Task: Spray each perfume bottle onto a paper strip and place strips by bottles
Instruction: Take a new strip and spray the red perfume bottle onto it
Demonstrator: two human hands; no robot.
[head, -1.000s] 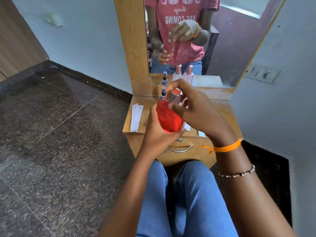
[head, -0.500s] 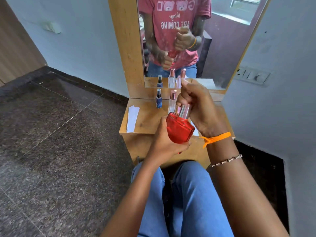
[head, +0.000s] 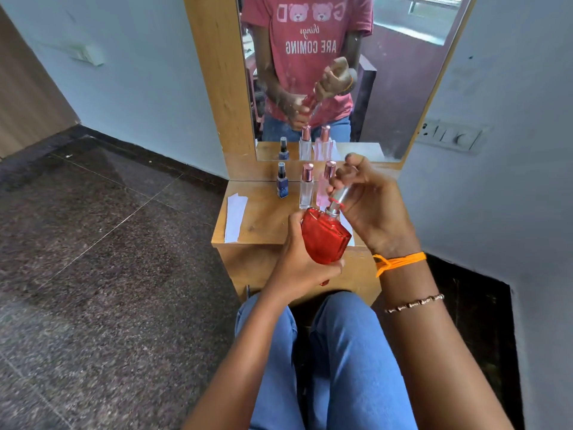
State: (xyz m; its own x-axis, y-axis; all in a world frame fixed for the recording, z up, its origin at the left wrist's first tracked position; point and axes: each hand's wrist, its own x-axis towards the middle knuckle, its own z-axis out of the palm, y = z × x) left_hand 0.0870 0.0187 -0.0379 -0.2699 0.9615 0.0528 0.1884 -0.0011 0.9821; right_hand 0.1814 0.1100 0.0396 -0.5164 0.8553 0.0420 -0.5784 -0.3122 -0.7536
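Head view: nearest, at six o'clock, two knees in blue denim jeans (head: 341, 361) fill the bottom edge, both forearms reaching up from them. The left hand (head: 297, 262) is wrapped around the belly of a red perfume bottle (head: 325, 235), a faceted, glossy, translucent body tilted toward one o'clock. The right hand (head: 369, 200) is closed around the bottle's silvery cylindrical cap (head: 339, 197), which has a red ring near its base and sits on or just off the metal neck; which of the two cannot be told. An orange thread band (head: 400, 261) and a beaded metal bracelet (head: 415, 303) circle the right wrist.

Beyond the hands, a small dressing table (head: 263, 221) of matte, grained wood stands against a pale wall. At ten o'clock on its top lie white paper strips (head: 235, 217), flat and narrow. Toward twelve o'clock three upright bottles stand in a row: a small dark blue spray bottle (head: 282, 181) with a black cap, a clear square bottle (head: 307, 186) with a rose-gold cap, and a pink bottle (head: 324, 187), partly hidden by the right hand. More paper lies under the hands, mostly covered.

Farther, a wood-framed mirror (head: 217, 72) reflects the bottles and a red printed T-shirt. The floor at nine o'clock is dark speckled stone tile (head: 93, 243). A switch plate (head: 449, 138) sits on the right wall, blurred.
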